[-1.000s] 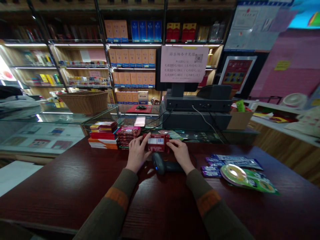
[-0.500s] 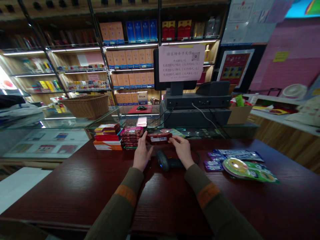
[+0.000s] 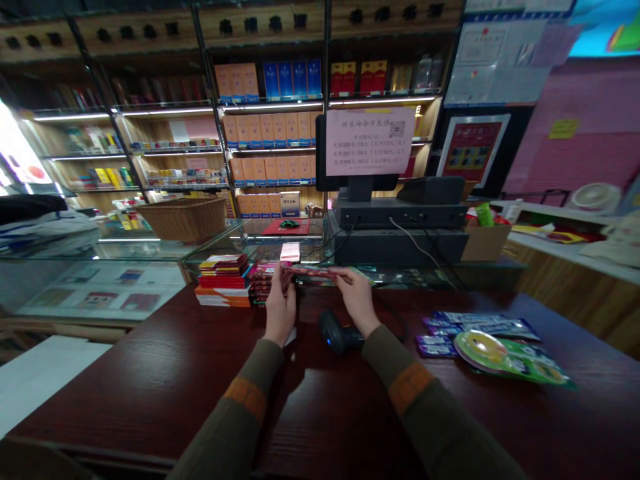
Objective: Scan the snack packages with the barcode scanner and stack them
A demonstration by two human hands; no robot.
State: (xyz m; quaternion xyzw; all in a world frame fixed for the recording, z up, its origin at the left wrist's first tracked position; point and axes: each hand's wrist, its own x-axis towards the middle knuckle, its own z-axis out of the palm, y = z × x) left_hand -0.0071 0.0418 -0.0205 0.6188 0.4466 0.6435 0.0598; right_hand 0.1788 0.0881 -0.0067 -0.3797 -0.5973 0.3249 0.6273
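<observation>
Both of my hands hold a flat red packet point(image 3: 314, 272) level above the far side of a dark wooden counter point(image 3: 150, 373). My left hand point(image 3: 280, 303) grips its left end, next to a stack of dark red packets point(image 3: 264, 283). My right hand point(image 3: 354, 297) pinches its right end. A black barcode scanner point(image 3: 337, 333) lies on the counter just below and between my hands. A stack of red and orange packets point(image 3: 223, 279) stands further left.
Blue and green snack packets point(image 3: 495, 347) lie at the right of the counter. Behind stand a till with a monitor and paper notice point(image 3: 369, 141), a glass display case point(image 3: 100, 267), a wicker basket point(image 3: 184, 219) and shelves of boxed goods.
The red packet has been tipped from upright, with its barcode label facing me, to flat and edge-on, and has moved slightly away and left toward the stack. Both hands went with it.
</observation>
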